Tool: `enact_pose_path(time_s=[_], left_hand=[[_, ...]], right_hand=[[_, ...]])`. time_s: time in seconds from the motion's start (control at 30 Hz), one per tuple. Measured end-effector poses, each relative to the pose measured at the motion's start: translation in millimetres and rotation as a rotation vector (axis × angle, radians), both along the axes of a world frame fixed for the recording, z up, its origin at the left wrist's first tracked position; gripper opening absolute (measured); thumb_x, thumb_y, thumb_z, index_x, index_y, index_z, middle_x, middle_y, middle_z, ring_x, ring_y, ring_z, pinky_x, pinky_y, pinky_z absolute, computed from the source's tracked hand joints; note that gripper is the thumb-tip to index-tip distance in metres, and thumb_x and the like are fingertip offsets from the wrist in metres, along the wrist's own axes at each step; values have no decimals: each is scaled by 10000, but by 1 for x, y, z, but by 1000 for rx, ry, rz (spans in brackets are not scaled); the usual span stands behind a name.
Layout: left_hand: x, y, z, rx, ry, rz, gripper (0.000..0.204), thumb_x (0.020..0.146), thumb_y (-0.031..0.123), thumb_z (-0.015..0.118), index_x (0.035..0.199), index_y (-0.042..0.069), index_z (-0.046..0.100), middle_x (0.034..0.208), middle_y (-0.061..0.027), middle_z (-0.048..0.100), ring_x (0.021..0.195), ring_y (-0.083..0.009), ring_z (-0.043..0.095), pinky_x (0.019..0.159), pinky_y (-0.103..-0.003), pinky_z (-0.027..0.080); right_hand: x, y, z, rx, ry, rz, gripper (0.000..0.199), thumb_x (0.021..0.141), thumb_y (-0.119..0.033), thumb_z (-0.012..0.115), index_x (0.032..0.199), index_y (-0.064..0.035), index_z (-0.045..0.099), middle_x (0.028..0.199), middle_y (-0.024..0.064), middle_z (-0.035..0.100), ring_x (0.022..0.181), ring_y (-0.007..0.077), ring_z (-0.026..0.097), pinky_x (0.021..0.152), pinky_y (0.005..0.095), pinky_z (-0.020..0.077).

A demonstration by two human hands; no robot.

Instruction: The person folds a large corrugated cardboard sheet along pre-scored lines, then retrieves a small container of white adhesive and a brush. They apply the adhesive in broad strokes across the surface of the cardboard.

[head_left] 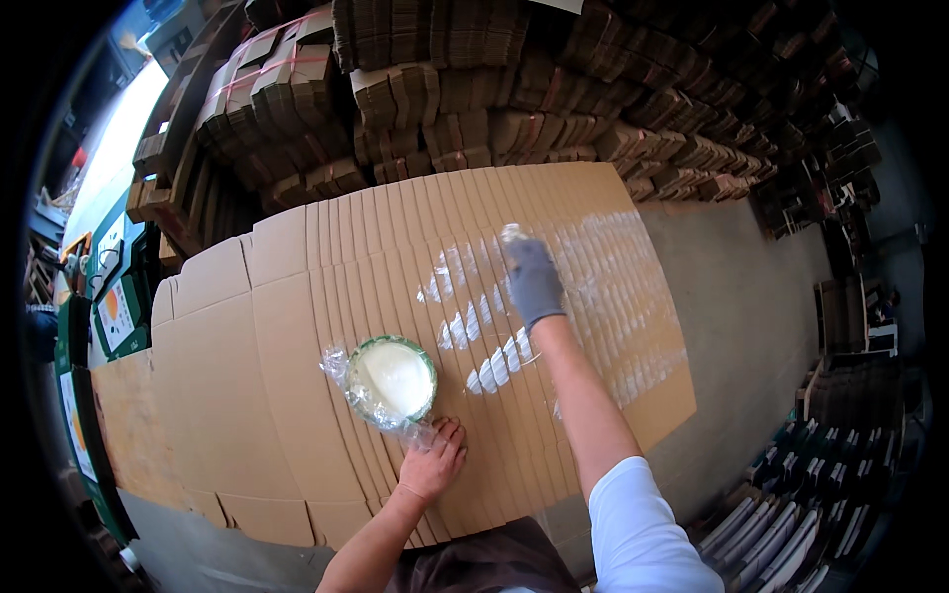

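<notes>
My right hand [535, 282], in a grey glove, reaches over the overlapping cardboard sheets [356, 232]. It is closed, and a small white-smeared thing [512, 233] shows at its fingertips; its kind is too small to tell. Streaks of white paste [499, 364] lie across the sheets around this hand, thinner toward the right. A round green-rimmed tub [393, 380] of white paste stands on the cardboard at centre left, with clear plastic film around its edge. Just below the tub, my bare left hand [435, 465] rests on the sheets with fingers stretched out, beside the film.
Tall stacks of folded cardboard [435, 99] line the far side, some tied with pink strap and some near wooden pallets. Green boxes [124, 306] stand at the left. More stacked flat pieces [791, 504] lie at the lower right, past the grey floor [746, 296].
</notes>
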State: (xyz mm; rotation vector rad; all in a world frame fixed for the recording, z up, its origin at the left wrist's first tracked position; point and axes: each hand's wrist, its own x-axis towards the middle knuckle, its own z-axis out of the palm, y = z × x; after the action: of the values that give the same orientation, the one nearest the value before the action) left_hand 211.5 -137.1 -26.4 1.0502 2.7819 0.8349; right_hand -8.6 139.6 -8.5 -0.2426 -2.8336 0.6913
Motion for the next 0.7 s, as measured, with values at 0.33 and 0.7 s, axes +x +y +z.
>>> enact_pose_path(time_s=[0.33,0.7], left_hand=[[2,-2,2,-10,-13,17,416,828,194,693,1211,63,598,1297,-92,546,1245,-282,491,1069,-442,393],[3,-3,-2,-17,14,42,420,820,192,697,1208,67,597,1292,-80,548,1247,-273,489,1068,-423,394]], right_hand=[[28,7,11,-67,-36,-26,353,835,22,534,1167,-46,631,1188,163,618,1062,355,610,941,402,506],[90,-9,22,-128,47,88,432,796,59,568,1200,-84,623,1272,139,600,1200,316,576,1000,402,475]])
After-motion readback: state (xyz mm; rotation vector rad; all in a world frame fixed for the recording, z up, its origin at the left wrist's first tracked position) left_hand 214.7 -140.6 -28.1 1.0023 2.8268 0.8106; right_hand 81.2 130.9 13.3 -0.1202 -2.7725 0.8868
